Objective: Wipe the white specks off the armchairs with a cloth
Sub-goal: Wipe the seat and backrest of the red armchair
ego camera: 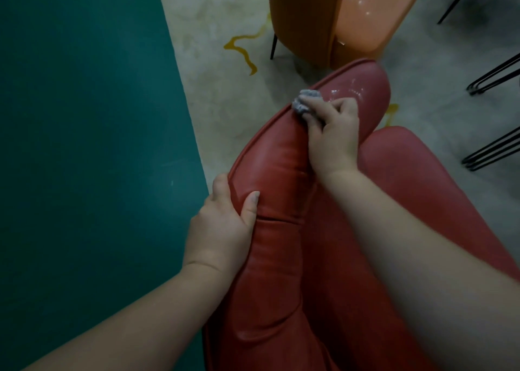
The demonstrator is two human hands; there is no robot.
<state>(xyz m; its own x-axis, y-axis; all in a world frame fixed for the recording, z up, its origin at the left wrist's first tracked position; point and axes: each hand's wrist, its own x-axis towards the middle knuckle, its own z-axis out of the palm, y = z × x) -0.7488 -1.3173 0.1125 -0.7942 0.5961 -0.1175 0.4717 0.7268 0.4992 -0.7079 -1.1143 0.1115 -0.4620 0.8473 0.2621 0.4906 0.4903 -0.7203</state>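
Where the white specks (344, 92) lie, on the glossy upper face of the red armchair's (275, 230) arm bolster near its far rounded end, they sit just beyond and slightly right of the cloth (305, 103), farther from the camera. Cloth: grey, bunched, pressed against the bolster close to the piped seam on its left edge. Right hand (333, 134) holds it, fingers curled round the wad, knuckles up; the specks begin just past the fingertips. Bolster long axis runs from lower left, near the person, up and to the right, its rounded end pointing toward the orange armchair (337, 16). Judgement: the next stroke should travel along that axis, away from the body, and the right hand is plainly the nearer one. Left hand (222, 224) grips the bolster's outer edge well back along the same axis, thumb lying on the top face, fingers wrapped over the seam and out of sight; it appears to steady the chair. Orange armchair also shows pale smears on its seat. Beyond: pale patterned floor (225, 75), green wall (84, 117), black chair legs (495, 75).
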